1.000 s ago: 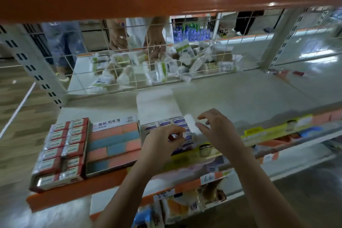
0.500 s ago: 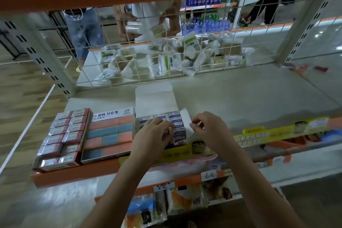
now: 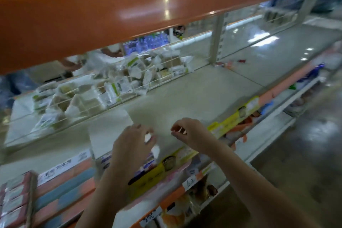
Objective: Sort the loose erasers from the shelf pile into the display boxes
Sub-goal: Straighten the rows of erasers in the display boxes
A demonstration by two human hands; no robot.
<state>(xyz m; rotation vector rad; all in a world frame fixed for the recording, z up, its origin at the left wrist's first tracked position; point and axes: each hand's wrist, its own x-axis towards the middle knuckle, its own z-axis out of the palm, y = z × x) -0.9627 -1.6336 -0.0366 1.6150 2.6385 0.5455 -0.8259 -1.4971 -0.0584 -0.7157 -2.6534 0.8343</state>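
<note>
The display box of blue-and-white erasers sits at the shelf's front edge, its white lid folded back. My left hand hovers over the box, thumb and fingers curled round a white side flap. My right hand is raised just right of the box above the bare shelf, fingers loosely curled, nothing plainly in them. A pile of loose white packets lies behind the wire mesh at the back. The picture is blurred.
To the left stand a box of orange and blue erasers and a box of red-wrapped ones. An orange shelf beam hangs low overhead. A white upright post stands at the back right. Another person's hands work beyond the mesh.
The view has swung up and tilted right. Both hands have lifted off the eraser box; the right hand has let go of the flap and drawn away to the right.
</note>
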